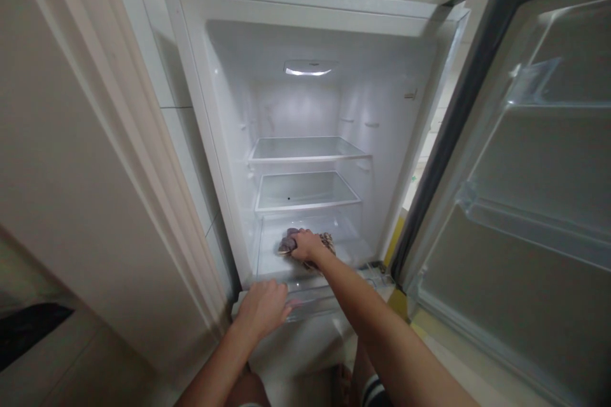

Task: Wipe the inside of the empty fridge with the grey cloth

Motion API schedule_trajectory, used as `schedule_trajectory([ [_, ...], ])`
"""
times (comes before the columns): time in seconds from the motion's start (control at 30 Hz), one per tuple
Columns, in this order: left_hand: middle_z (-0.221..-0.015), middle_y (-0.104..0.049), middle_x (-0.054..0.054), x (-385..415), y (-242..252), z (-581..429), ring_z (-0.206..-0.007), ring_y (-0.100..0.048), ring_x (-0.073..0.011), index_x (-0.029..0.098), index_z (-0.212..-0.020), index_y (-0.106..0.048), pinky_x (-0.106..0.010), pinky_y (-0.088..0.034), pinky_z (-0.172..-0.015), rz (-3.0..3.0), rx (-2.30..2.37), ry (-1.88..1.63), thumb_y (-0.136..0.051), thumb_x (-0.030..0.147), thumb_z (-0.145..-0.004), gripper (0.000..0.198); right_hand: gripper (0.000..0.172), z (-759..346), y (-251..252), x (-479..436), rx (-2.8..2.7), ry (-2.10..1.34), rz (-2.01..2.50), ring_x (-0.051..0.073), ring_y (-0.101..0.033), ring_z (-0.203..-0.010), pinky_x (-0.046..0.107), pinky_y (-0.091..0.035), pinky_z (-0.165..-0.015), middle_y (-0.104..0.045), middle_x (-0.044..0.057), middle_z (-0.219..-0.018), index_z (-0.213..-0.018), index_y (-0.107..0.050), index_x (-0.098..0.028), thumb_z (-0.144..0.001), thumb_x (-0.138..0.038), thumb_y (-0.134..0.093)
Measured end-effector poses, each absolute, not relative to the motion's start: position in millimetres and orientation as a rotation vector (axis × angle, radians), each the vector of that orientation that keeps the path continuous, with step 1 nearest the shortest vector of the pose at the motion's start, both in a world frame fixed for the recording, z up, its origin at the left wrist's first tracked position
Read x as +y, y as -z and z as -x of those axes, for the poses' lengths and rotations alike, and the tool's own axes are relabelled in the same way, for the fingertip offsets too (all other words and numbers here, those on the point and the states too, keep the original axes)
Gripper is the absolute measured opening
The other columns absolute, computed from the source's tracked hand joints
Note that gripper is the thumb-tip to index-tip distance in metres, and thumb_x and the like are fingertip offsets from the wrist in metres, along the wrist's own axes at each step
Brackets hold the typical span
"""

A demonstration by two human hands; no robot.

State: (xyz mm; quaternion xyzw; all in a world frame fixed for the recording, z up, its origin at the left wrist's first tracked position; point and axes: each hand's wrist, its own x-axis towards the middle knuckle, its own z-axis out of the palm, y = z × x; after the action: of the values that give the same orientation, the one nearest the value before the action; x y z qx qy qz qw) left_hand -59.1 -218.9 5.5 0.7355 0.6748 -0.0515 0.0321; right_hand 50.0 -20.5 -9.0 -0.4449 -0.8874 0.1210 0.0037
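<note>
The cloth [287,245] is held bunched under the right grip [308,248], with fingers curled over its middle and loose folds left out at both sides, plain grey on one and striped on the other. It is held down in the clear drawer [315,296] at the bottom of the fridge [195,108]. By its look, it is to be judged light, soft and limp, with nothing fragile in it; whether it is damp cannot be told. It is best taken by the gathered middle, since a single edge would be left to sag. At the drawer's front left corner, the left grip [262,308] is set with fingers curled; whether the rim is actually clasped cannot be told. The drawer is likely stiff, smooth and rather brittle, so it is best steadied by its rim. Above, two shelves [310,187] are fitted.
</note>
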Motion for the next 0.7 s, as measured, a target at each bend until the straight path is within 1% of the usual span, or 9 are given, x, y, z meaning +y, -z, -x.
schedule_trajectory([
  [0.13,-0.108,-0.078,-0.023,-219,-6,56,-0.102,-0.077,-0.04,0.013,-0.111,-0.08,-0.051,-0.06,-0.089,-2.281,2.083,0.143,-0.047,0.055,-0.106,0.053,0.057,-36,14,-36,-2.926,-0.448,1.092,0.033,-0.068,-0.122,0.041,-0.053,-0.099,-0.072,0.006,-0.134,-0.134,-0.074,-0.038,-0.078,-0.046,-0.079],
  [0.23,-0.112,-0.078,-0.024,-220,-6,54,-0.105,-0.076,-0.0398,0.013,-0.113,-0.08,-0.05,-0.06,-0.09,-2.286,2.095,0.136,-0.051,0.055,-0.105,0.051,0.056,-36,18,-39,-3.002,-0.549,0.823,0.029,-0.071,-0.116,0.033,-0.052,-0.094,-0.076,0.002,-0.125,-0.131,-0.076,-0.037,-0.075,-0.042,-0.082],
  [0.27,-0.113,-0.078,-0.024,-220,-6,53,-0.106,-0.076,-0.0398,0.013,-0.114,-0.079,-0.05,-0.059,-0.09,-2.286,2.099,0.138,-0.051,0.054,-0.105,0.051,0.056,-39,18,-38,-2.999,-0.581,0.808,0.028,-0.071,-0.115,0.031,-0.052,-0.093,-0.076,0.002,-0.123,-0.13,-0.077,-0.036,-0.075,-0.042,-0.083],
  [0.33,-0.112,-0.077,-0.024,-222,-5,53,-0.106,-0.076,-0.0403,0.013,-0.115,-0.079,-0.051,-0.059,-0.09,-2.284,2.103,0.149,-0.05,0.054,-0.106,0.051,0.054,-51,17,-31,-2.948,-0.612,0.942,0.027,-0.071,-0.115,0.029,-0.052,-0.092,-0.077,0.001,-0.122,-0.128,-0.077,-0.035,-0.076,-0.045,-0.084],
  [0.43,-0.109,-0.078,-0.024,-225,-5,52,-0.105,-0.076,-0.0415,0.013,-0.114,-0.078,-0.052,-0.06,-0.088,-2.282,2.099,0.17,-0.05,0.053,-0.106,0.05,0.062,-79,12,-17,-2.797,-0.551,1.278,0.031,-0.068,-0.121,0.034,-0.052,-0.097,-0.073,0.007,-0.131,-0.136,-0.073,-0.031,-0.081,-0.058,-0.079],
  [0.5,-0.107,-0.078,-0.024,-229,-5,51,-0.104,-0.076,-0.0418,0.013,-0.114,-0.078,-0.053,-0.06,-0.088,-2.282,2.09,0.173,-0.052,0.052,-0.106,0.048,0.069,-99,7,-9,-2.69,-0.473,1.469,0.036,-0.063,-0.13,0.042,-0.051,-0.104,-0.066,0.016,-0.142,-0.144,-0.066,-0.025,-0.087,-0.064,-0.071],
  [0.57,-0.107,-0.078,-0.023,-233,-4,50,-0.104,-0.077,-0.0418,0.014,-0.114,-0.078,-0.053,-0.06,-0.088,-2.288,2.064,0.177,-0.053,0.051,-0.106,0.046,0.073,-112,4,-4,-2.595,-0.416,1.639,0.04,-0.058,-0.136,0.051,-0.049,-0.107,-0.059,0.023,-0.148,-0.147,-0.062,-0.019,-0.092,-0.067,-0.065],
  [0.63,-0.106,-0.078,-0.023,-237,-3,46,-0.104,-0.076,-0.0419,0.014,-0.115,-0.078,-0.055,-0.06,-0.089,-2.291,2.043,0.179,-0.053,0.049,-0.106,0.044,0.073,-116,3,-4,-2.526,-0.365,1.762,0.042,-0.055,-0.138,0.056,-0.048,-0.108,-0.057,0.026,-0.149,-0.146,-0.062,-0.017,-0.093,-0.068,-0.063],
  [0.7,-0.105,-0.078,-0.022,-240,-1,42,-0.104,-0.076,-0.0417,0.014,-0.115,-0.078,-0.055,-0.06,-0.089,-2.281,2.043,0.174,-0.053,0.047,-0.106,0.042,0.074,-111,5,-7,-2.51,-0.319,1.806,0.042,-0.054,-0.139,0.057,-0.048,-0.108,-0.057,0.025,-0.148,-0.144,-0.063,-0.02,-0.092,-0.071,-0.064],
])
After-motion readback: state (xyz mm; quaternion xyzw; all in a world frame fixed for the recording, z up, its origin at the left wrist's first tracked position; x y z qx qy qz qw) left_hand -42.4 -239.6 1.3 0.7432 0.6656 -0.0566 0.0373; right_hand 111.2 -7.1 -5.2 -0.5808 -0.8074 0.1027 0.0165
